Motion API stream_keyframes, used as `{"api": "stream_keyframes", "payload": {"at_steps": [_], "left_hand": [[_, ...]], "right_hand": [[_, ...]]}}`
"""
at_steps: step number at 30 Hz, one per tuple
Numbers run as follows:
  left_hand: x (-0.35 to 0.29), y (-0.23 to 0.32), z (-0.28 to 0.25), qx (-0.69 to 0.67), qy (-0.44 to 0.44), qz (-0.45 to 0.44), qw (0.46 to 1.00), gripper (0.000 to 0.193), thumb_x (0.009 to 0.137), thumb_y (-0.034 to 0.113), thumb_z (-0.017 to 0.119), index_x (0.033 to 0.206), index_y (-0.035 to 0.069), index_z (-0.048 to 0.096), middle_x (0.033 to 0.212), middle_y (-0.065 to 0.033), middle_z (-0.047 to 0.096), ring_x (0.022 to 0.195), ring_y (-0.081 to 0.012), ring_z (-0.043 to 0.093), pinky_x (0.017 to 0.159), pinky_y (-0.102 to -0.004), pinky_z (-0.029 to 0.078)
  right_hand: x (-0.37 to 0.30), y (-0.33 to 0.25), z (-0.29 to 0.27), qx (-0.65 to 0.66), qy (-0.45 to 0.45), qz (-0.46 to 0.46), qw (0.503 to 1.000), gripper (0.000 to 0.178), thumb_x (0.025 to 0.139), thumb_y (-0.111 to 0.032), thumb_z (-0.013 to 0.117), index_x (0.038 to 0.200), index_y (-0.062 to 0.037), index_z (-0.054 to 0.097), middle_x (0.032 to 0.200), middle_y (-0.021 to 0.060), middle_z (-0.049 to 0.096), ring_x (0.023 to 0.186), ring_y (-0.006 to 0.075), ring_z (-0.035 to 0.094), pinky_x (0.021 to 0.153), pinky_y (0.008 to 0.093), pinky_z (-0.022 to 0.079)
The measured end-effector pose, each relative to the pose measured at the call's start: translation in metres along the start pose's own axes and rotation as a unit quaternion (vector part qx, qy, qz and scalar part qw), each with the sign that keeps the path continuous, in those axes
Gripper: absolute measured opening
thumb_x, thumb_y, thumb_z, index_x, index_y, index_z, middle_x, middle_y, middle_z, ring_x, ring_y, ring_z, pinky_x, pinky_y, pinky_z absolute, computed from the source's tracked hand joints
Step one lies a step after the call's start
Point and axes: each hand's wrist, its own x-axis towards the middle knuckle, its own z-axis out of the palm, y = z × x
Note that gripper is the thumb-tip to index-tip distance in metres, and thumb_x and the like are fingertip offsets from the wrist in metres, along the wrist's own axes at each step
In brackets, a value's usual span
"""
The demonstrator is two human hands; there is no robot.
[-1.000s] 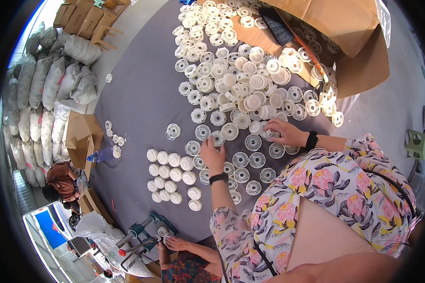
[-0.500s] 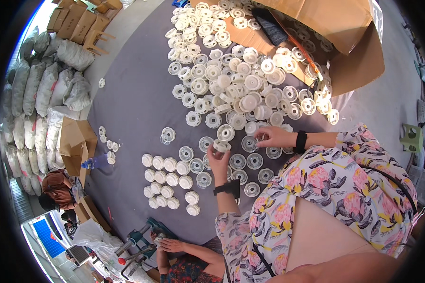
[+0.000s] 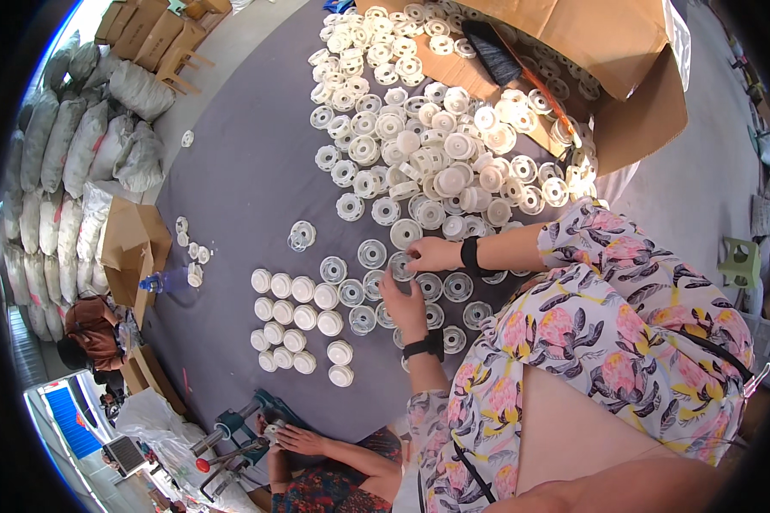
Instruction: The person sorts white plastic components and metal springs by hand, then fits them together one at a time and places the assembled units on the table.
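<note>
My left hand and my right hand meet over the table. Between their fingertips is a round, clear-and-white plastic wheel-like part, partly covered by the fingers. Both hands are closed on its edge. Around them lie several loose clear ring-shaped parts, some half hidden by my wrists. Left of my hands, white domed round pieces stand in rows. Beyond my hands spreads a large heap of white wheel-like parts. A single clear-and-white part lies apart, beyond the rows.
An open cardboard box stands at the far right, with a black-bristled brush beside it. Another person's hands work at a green hand press on the near left. A blue bottle lies at the left edge by a carton.
My right hand has moved left to the wheel-like part that my left hand was holding alone. Both hands are now together on it. The whole view has shifted slightly.
</note>
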Motion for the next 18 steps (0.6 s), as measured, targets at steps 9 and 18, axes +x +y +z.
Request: {"api": "stream_keyframes", "payload": {"at_steps": [9,18], "left_hand": [[-0.008,-0.027,-0.018,0.188,0.056,0.030,0.980,0.042,0.068,0.015,0.068,0.108,0.005,0.059,0.103,-0.0178,0.055,0.097,-0.0351,0.053,0.081,-0.0446,0.042],[0.013,0.004,0.008,0.114,-0.015,0.054,0.992,0.031,0.071,0.008,0.067,0.102,0.003,0.062,0.100,-0.0173,0.055,0.088,-0.0334,0.054,0.075,-0.0429,0.043]], "right_hand": [[-0.069,0.004,-0.067,0.093,-0.033,0.018,0.995,0.029,0.084,-0.027,0.053,0.100,-0.0044,0.063,0.080,0.0074,0.065,0.071,0.0183,0.063,0.063,0.0323,0.050],[-0.185,0.123,-0.166,-0.173,0.340,0.175,0.908,0.027,0.077,-0.022,0.057,0.100,-0.0084,0.061,0.098,0.0099,0.061,0.095,0.0263,0.057,0.081,0.0372,0.046]]}}
